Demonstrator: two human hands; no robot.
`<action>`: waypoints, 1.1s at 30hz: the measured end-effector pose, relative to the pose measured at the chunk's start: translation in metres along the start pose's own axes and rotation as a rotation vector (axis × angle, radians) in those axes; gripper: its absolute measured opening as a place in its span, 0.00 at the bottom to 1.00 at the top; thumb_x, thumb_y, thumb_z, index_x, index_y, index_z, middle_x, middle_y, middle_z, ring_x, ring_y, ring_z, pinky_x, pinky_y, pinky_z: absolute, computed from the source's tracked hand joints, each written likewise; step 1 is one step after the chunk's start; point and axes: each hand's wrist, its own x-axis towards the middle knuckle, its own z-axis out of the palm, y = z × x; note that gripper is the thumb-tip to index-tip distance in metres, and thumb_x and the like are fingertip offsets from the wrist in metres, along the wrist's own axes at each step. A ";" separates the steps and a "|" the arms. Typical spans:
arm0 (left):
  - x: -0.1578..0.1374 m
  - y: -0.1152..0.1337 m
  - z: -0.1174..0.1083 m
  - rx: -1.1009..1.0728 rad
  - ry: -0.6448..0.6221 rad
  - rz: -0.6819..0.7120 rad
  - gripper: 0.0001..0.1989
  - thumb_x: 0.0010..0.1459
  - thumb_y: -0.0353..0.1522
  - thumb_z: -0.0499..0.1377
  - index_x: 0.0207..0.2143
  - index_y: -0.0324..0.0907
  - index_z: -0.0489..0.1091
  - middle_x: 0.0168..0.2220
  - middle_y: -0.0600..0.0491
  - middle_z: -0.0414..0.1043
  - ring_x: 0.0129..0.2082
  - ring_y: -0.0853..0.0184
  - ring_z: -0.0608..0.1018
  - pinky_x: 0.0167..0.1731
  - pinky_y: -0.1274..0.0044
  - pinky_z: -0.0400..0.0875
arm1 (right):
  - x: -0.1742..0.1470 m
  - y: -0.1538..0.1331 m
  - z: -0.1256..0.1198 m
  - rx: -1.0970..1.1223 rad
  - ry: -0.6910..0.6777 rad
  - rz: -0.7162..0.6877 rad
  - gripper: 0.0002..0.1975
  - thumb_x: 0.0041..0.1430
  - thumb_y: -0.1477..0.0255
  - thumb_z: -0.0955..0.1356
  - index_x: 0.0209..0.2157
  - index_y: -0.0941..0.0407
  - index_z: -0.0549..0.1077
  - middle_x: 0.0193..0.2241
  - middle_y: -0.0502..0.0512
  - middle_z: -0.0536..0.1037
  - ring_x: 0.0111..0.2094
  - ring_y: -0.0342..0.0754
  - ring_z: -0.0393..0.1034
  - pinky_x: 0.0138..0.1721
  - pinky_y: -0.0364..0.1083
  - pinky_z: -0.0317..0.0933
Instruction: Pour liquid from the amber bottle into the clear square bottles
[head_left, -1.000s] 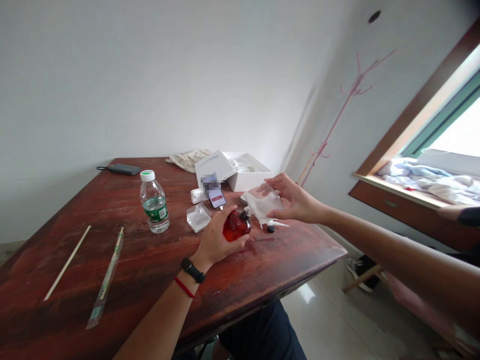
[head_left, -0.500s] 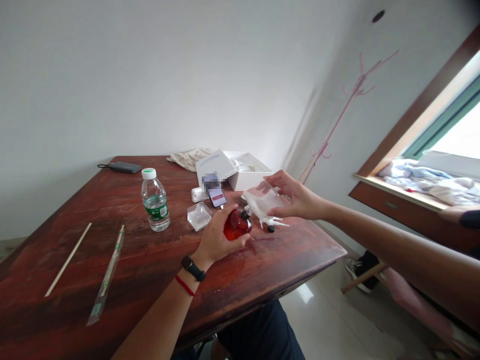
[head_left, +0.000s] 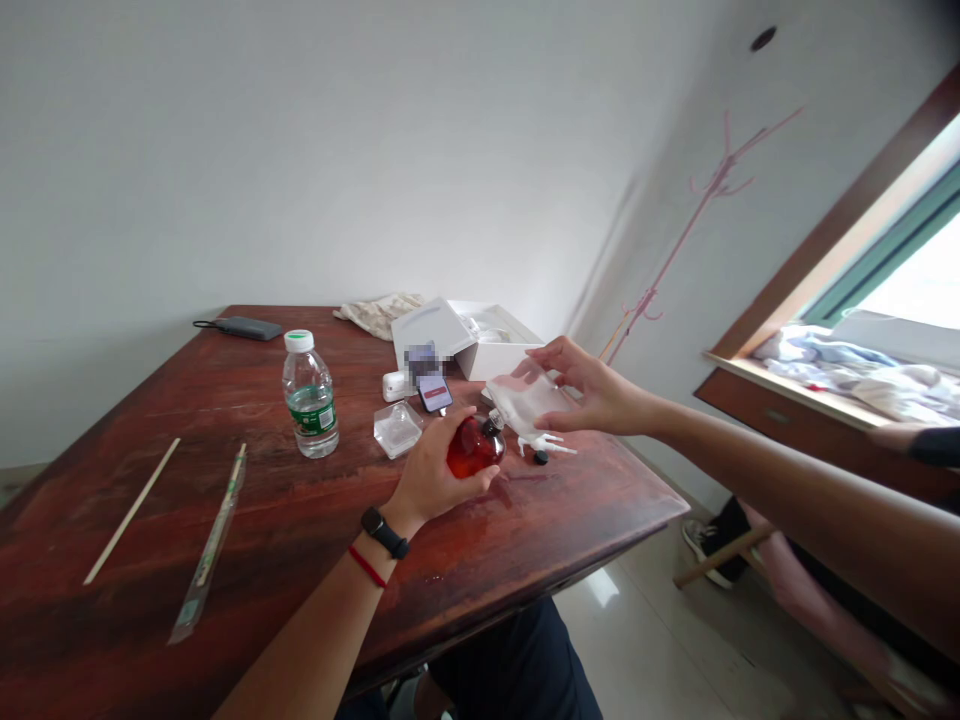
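My left hand [head_left: 431, 470] is wrapped round an amber bottle [head_left: 471, 450], which tilts to the right with its neck uncapped. In my right hand [head_left: 589, 388] is a clear plastic container [head_left: 529, 402], pinched by its edges and slanted against the mouth of the bottle. Whether liquid runs between the two I cannot tell. A black cap [head_left: 540, 457] and a white spray trigger or pump piece [head_left: 546, 444] lie on the table just below the container. Left of the bottle sits another clear square container [head_left: 397, 430].
A water bottle [head_left: 310, 400] stands on the wooden table [head_left: 300, 530], with a bare stick [head_left: 133, 510] and wrapped chopsticks [head_left: 214, 545] to its left. Behind my hands are a phone [head_left: 435, 392], a white case [head_left: 394, 385] and an open white box [head_left: 506, 358]. A power bank [head_left: 251, 328] lies far left.
The camera view has shifted slightly. Both hands keep their hold, and the bottle and container stay almost in the same place.
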 end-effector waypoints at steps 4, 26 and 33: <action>0.001 0.002 -0.002 0.005 -0.001 0.011 0.35 0.56 0.36 0.73 0.64 0.44 0.67 0.60 0.41 0.76 0.59 0.48 0.80 0.62 0.55 0.74 | 0.001 -0.002 -0.002 -0.017 -0.011 -0.026 0.37 0.49 0.55 0.83 0.56 0.49 0.70 0.53 0.62 0.80 0.56 0.63 0.76 0.53 0.61 0.74; -0.001 0.001 0.000 0.000 -0.011 -0.007 0.36 0.55 0.36 0.74 0.64 0.45 0.67 0.61 0.42 0.76 0.60 0.47 0.79 0.63 0.55 0.74 | 0.006 -0.008 -0.006 -0.075 -0.049 -0.021 0.39 0.49 0.54 0.83 0.58 0.51 0.70 0.55 0.63 0.82 0.55 0.63 0.77 0.52 0.60 0.73; 0.000 0.002 -0.001 -0.010 -0.008 0.003 0.35 0.55 0.36 0.73 0.63 0.44 0.67 0.61 0.41 0.76 0.60 0.47 0.79 0.64 0.55 0.73 | 0.007 -0.009 -0.007 -0.073 -0.063 -0.007 0.37 0.49 0.54 0.83 0.56 0.51 0.71 0.55 0.63 0.82 0.57 0.63 0.76 0.51 0.59 0.72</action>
